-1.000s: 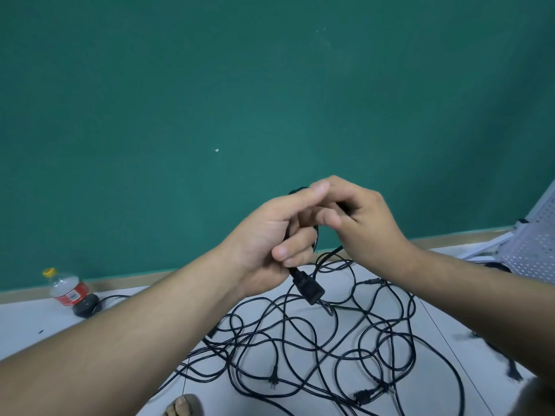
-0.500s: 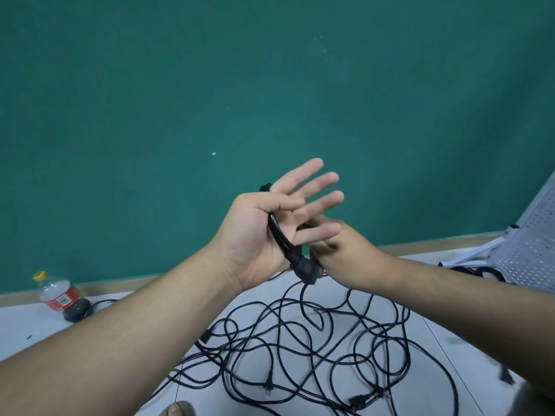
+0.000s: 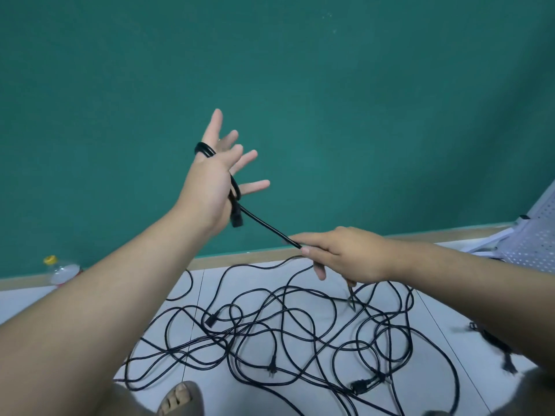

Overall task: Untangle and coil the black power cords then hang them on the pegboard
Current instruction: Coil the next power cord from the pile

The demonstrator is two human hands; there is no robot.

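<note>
The left hand [image 3: 216,175] is up, fingers straight and spread, with a black power cord [image 3: 264,228] looped round its palm and the connector [image 3: 235,219] hanging at the heel. The right hand [image 3: 342,253] pinches the same cord lower down, and the stretch between the hands is taut. Below lies the tangle of cords [image 3: 285,334] on the middle of the floor; the white pegboard [image 3: 537,235] sits at the floor's far right edge. The cord looks light, springy and smooth, so I'd grip near the loop and let it slide rather than tug.
</note>
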